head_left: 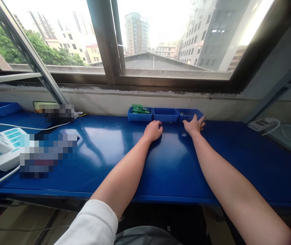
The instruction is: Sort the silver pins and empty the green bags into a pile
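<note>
Three small blue bins stand in a row at the back of the blue table. Green packets (139, 109) lie in the left bin (140, 118); the middle bin (165, 117) shows a bare inside; small dark pieces (184, 114) lie in the right bin (183, 119). My left hand (153, 131) rests on the table before the left and middle bins, fingers curled, with a thin dark item beside its fingertips; whether it grips anything is hidden. My right hand (194, 125) is at the front of the right bin, its fingers spread and nothing visible in them.
A white device (5, 146) with cables and a blurred-out object stand on the left of the blue table (109, 170). Another blue tray (0, 108) is at the far left. A power strip (262, 124) lies at the right, and a window is behind.
</note>
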Motion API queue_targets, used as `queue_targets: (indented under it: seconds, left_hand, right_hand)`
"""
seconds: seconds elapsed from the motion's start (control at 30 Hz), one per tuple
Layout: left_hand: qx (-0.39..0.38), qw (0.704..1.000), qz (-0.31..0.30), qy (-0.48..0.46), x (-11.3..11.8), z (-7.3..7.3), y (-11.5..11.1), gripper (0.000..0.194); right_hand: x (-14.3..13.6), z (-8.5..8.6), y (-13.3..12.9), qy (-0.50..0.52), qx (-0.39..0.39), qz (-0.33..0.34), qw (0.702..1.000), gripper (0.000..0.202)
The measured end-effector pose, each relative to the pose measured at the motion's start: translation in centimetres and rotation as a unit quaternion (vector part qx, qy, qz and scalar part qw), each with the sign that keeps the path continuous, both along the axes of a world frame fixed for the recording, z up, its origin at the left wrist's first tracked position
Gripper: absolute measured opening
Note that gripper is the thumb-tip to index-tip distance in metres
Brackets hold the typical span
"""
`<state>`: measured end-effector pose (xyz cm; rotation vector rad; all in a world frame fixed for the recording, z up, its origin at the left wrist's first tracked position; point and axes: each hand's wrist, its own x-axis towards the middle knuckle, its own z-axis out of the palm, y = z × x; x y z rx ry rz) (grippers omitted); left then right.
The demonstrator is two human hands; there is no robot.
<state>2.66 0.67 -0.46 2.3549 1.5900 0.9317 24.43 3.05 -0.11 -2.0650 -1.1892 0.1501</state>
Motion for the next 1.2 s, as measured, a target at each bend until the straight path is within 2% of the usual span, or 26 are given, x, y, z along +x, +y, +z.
queue_targets:
  seconds: [0.1,0.2,0.27,0.33,0.4,0.5,0.63,0.7,0.83,0.97,1.07,1.2]
  left_hand:
    - [-0.001,1.0,0.002,-0.002,0.0,0.0,0.0,0.025]
    - [0.004,1.0,0.009,-0.006,0.1,0.0,0.1,0.025]
    - [0.011,1.0,0.019,-0.01,0.2,0.0,0.1,0.024]
    - [0.02,0.999,0.031,-0.015,0.2,0.0,0.2,0.024]
    - [0.024,0.998,0.042,-0.026,0.2,0.0,0.4,0.025]
    - [0.013,0.997,0.05,-0.057,0.1,-0.1,0.7,0.027]
    - [-0.015,0.994,0.034,-0.102,0.2,0.2,0.7,0.026]
    - [-0.029,0.994,0.0,-0.106,0.3,0.5,0.5,0.028]
    - [-0.068,0.987,-0.113,-0.094,0.7,1.1,-0.5,0.041]
    - [-0.105,0.971,-0.162,-0.139,0.9,1.2,-0.9,0.05]
    - [-0.136,0.944,-0.136,-0.269,0.7,0.9,-0.3,0.057]
    - [-0.181,0.877,-0.048,-0.442,0.3,0.5,1.1,0.068]
  right_hand:
    - [-0.6,-0.2,-0.1,-0.022,0.048,0.024,0.998,0.071]
    - [-2.0,-0.3,-0.5,-0.077,0.114,0.09,0.986,0.051]
    - [-3.2,-0.2,-0.9,-0.107,0.139,0.181,0.968,0.033]
    - [-4.5,-0.1,-1.5,-0.124,0.136,0.3,0.936,0.026]
    - [-5.6,0.0,-2.1,-0.138,0.104,0.407,0.897,0.029]
    - [-6.7,0.2,-3.1,-0.169,0.05,0.477,0.861,0.038]
    - [-7.3,0.4,-3.8,-0.2,0.001,0.509,0.837,0.042]
    - [-7.3,0.4,-3.9,-0.206,-0.012,0.514,0.833,0.039]
    - [-7.3,0.1,-3.5,-0.197,-0.009,0.5,0.843,0.039]
    - [-7.2,-0.2,-3.1,-0.195,0.017,0.482,0.854,0.039]
    - [-7.0,-0.2,-2.9,-0.191,0.04,0.494,0.847,0.026]
    - [-6.8,0.0,-2.7,-0.172,0.069,0.517,0.836,0.018]
